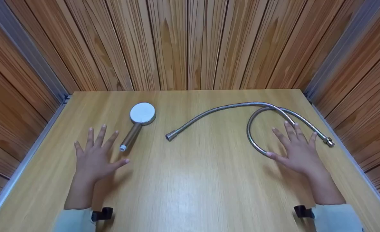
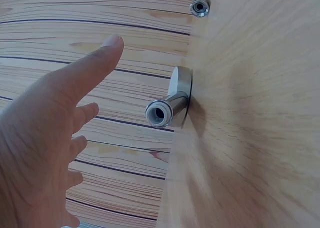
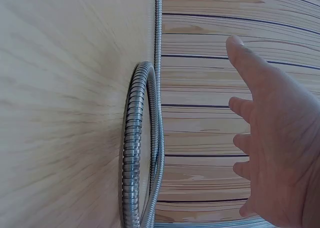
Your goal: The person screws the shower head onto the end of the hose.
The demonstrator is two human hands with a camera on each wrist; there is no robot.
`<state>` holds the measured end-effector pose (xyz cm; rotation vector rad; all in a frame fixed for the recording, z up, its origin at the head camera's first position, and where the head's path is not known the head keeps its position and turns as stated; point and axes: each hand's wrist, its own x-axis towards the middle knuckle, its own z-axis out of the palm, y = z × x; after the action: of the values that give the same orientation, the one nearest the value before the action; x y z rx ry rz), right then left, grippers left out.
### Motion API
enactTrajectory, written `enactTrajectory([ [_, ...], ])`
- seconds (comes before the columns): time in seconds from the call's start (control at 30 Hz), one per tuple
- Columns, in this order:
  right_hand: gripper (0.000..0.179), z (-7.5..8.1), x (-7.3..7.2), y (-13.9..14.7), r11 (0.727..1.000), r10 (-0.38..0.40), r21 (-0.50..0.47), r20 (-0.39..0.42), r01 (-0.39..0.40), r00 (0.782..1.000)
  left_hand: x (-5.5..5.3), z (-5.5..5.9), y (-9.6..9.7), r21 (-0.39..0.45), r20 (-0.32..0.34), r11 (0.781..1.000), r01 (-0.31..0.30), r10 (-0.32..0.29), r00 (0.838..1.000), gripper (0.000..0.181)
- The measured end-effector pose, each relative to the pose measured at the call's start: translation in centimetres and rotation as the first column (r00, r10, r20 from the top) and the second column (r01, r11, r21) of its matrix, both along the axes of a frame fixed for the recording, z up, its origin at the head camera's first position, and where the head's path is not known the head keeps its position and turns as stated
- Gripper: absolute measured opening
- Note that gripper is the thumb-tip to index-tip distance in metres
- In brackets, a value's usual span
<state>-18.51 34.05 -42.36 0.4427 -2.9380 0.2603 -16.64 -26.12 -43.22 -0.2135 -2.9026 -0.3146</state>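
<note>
The left hand point(image 1: 95, 161) hovers above the worktop point(image 1: 190, 180), its grip spread wide, just beside the shower head point(image 1: 142, 113) lying there. The right hand point(image 1: 301, 156), its grip equally wide, hangs over the metal hose point(image 1: 254, 103), which lies in a crossing loop.

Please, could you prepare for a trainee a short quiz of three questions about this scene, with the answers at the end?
1. True or false: the right hand grips the hose.
2. Which thing lies nearer to the left hand? A) the hose; B) the shower head.
3. How many ends of the hose does the head view show?

Key:
1. False; the right hand is open, its fingers spread.
2. B.
3. Two.
</note>
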Motion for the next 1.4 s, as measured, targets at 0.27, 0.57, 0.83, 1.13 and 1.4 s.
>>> enactTrajectory([
  [0.27, 0.085, 0.3, -0.3, -0.4, 1.0, 0.007, 0.007, 0.001, -0.007, 1.0, -0.3, 0.1, 0.0, 0.004, 0.023, 1.0, -0.003, 0.003, 1.0, 0.101],
  [0.57, 0.085, 0.5, -0.7, -1.2, 1.0, 0.026, 0.014, -0.005, -0.026, 1.0, -0.5, 0.4, 0.1, 0.045, 0.021, 0.999, 0.005, -0.006, 1.0, 0.099],
  [0.83, 0.086, 0.6, -1.2, -2.2, 0.999, 0.036, 0.026, -0.025, -0.035, 0.999, -0.9, 0.1, 0.0, 0.031, -0.003, 1.0, 0.003, -0.003, 1.0, 0.1],
  [1.13, 0.085, 0.8, -1.6, -3.1, 0.998, 0.06, 0.039, -0.04, -0.058, 0.997, -1.2, 0.4, 0.2, 0.05, 0.031, 0.999, -0.001, 0.0, 1.0, 0.099],
  [1.4, 0.087, 0.9, -1.9, -4.0, 0.994, 0.101, 0.032, -0.043, -0.1, 0.994, -1.4, 0.6, 0.5, 0.071, 0.05, 0.997, 0.01, -0.014, 0.999, 0.096],
])
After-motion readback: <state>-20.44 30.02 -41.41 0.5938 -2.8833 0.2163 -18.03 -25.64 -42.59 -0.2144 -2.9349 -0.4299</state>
